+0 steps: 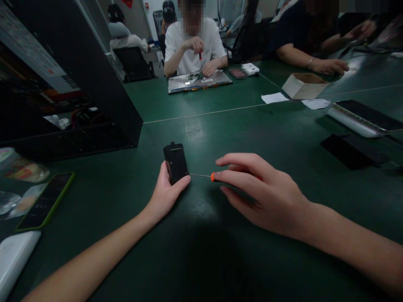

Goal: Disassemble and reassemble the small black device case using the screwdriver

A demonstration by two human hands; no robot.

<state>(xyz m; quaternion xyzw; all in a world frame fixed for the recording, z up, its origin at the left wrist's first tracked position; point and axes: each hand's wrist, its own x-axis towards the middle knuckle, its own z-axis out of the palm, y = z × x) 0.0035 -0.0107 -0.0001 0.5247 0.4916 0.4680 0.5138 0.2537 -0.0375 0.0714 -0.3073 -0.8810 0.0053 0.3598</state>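
My left hand (pixel 170 186) grips the lower part of a small flat black device (pixel 176 161) with a loop at its top, held above the green table. In my right hand (pixel 261 184) is a screwdriver (pixel 213 176) with an orange-red handle end and a thin metal shaft. Its shaft points left, and the tip meets the lower right edge of the black device. Most of the screwdriver's handle is hidden by my fingers, which curve around it.
A black cabinet (pixel 132 121) stands at the left. Near it lie a green-edged phone (pixel 47 201) and a white object (pixel 19 256). At the right are a cardboard box (pixel 304 87) and a thick silver-white device (pixel 362 119). Across the table (pixel 201 251), a person works on a flat panel (pixel 217 79).
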